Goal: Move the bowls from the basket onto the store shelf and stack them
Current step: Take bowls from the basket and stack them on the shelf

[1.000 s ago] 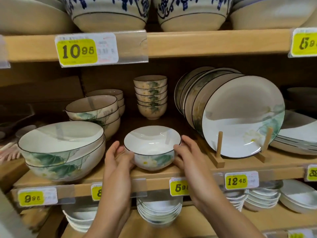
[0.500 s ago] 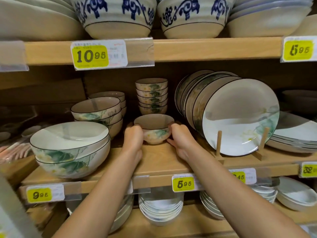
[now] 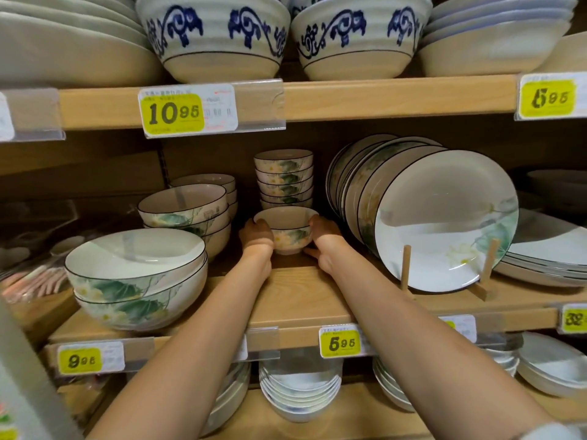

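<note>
A small white bowl [image 3: 287, 230] with a green leaf and flower print sits deep on the middle wooden shelf [image 3: 298, 303]. My left hand [image 3: 258, 236] grips its left side and my right hand [image 3: 322, 238] grips its right side. Directly behind the bowl stands a stack of several matching small bowls [image 3: 283, 177]. Whether the held bowl rests on the shelf board or is just above it cannot be told. The basket is not in view.
Upright plates [image 3: 438, 217] lean in a wooden rack right of the bowl. Medium bowls [image 3: 187, 211] and two large bowls [image 3: 136, 277] stand to the left. Blue-patterned bowls [image 3: 216, 36] fill the shelf above, white dishes [image 3: 300, 389] the shelf below. Yellow price tags [image 3: 339, 343] line the edges.
Both hands carried the small bowl from the shelf's front edge to the back, up to the stack of matching bowls. My view has moved closer to the shelf.
</note>
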Action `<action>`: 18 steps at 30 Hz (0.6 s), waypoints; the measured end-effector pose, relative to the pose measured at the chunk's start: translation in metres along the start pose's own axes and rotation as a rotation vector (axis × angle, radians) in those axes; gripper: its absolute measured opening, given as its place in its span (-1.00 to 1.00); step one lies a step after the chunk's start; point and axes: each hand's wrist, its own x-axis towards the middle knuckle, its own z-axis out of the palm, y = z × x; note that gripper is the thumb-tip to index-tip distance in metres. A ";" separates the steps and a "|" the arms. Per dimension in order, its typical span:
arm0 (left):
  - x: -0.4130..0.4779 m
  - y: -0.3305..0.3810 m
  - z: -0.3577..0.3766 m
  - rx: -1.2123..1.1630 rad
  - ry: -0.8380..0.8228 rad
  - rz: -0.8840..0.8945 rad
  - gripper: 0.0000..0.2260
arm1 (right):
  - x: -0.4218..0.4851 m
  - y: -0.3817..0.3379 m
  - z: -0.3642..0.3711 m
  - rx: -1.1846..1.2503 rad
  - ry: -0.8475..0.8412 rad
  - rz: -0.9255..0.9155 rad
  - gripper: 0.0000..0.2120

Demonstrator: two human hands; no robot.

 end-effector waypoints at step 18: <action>-0.209 -0.033 -0.119 -0.365 -0.018 0.151 -0.69 | -0.138 0.034 -0.058 0.255 -0.650 -0.005 -0.75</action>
